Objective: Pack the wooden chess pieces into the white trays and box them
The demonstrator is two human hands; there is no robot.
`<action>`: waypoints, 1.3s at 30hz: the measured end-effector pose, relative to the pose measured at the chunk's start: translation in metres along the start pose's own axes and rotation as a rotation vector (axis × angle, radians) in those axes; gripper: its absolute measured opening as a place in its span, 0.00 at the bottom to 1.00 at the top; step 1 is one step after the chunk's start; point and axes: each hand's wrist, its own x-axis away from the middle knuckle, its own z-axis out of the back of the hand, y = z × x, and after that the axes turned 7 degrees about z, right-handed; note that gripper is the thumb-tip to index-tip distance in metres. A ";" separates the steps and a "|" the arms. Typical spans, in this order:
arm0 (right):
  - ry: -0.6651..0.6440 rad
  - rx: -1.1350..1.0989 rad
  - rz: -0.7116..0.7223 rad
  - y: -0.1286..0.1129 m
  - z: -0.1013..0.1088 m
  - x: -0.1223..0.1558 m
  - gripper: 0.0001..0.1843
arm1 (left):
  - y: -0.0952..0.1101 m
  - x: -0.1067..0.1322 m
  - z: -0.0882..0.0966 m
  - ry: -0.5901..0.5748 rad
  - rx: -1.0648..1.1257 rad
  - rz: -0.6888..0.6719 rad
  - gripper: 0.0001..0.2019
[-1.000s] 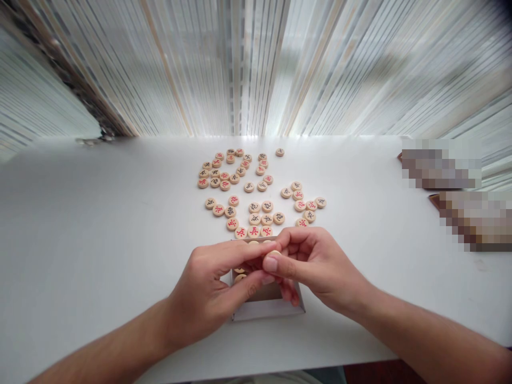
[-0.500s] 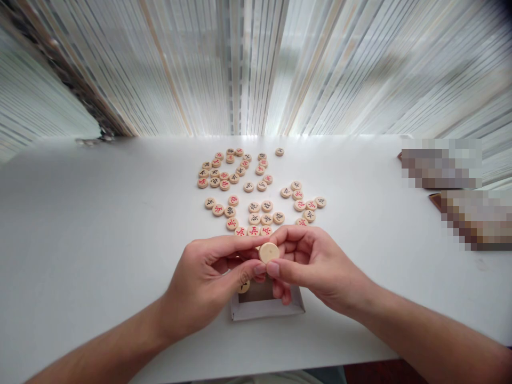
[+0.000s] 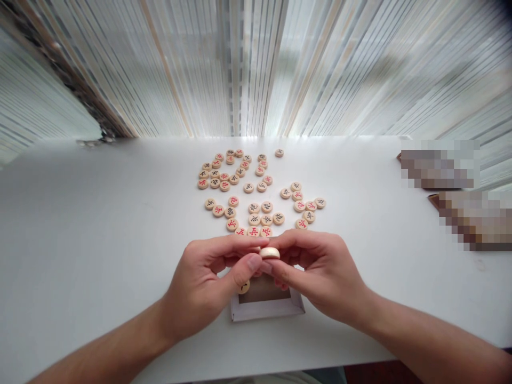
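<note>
left hand (image 3: 204,288) and right hand (image 3: 320,272) both pinched shut on one wooden disc (image 3: 270,253), between fingertips, just above small box (image 3: 266,310). loose discs (image 3: 256,205) beyond knuckles. best: grip rim only, disc level over box.

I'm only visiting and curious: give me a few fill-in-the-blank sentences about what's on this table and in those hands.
1. The left hand and right hand together pinch ____ round wooden piece.
2. The loose pieces beyond the hands bear black or ____ characters.
3. The shallow box under the hands rests on a ____ table.

Missing words: one; red; white.
</note>
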 end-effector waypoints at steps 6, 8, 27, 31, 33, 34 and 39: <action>-0.019 0.387 0.330 0.004 0.004 0.002 0.12 | -0.003 -0.001 0.000 0.009 0.172 0.124 0.12; -0.019 0.411 0.395 0.005 0.005 0.003 0.13 | -0.003 -0.002 0.001 0.021 0.215 0.159 0.13; -0.076 0.702 0.553 0.004 0.012 -0.003 0.09 | -0.004 -0.008 0.002 0.069 0.210 0.121 0.10; -0.141 0.888 0.623 0.001 0.015 -0.004 0.05 | -0.007 -0.007 0.002 0.076 0.152 0.098 0.08; -0.170 0.945 0.629 -0.001 0.016 -0.003 0.05 | -0.009 -0.007 0.002 0.084 0.103 0.081 0.07; -0.186 0.959 0.620 -0.003 0.017 -0.003 0.04 | -0.010 -0.006 0.003 0.093 0.068 0.068 0.06; -0.318 1.019 0.515 -0.014 0.018 0.004 0.02 | -0.016 -0.010 0.011 0.204 -0.213 -0.057 0.06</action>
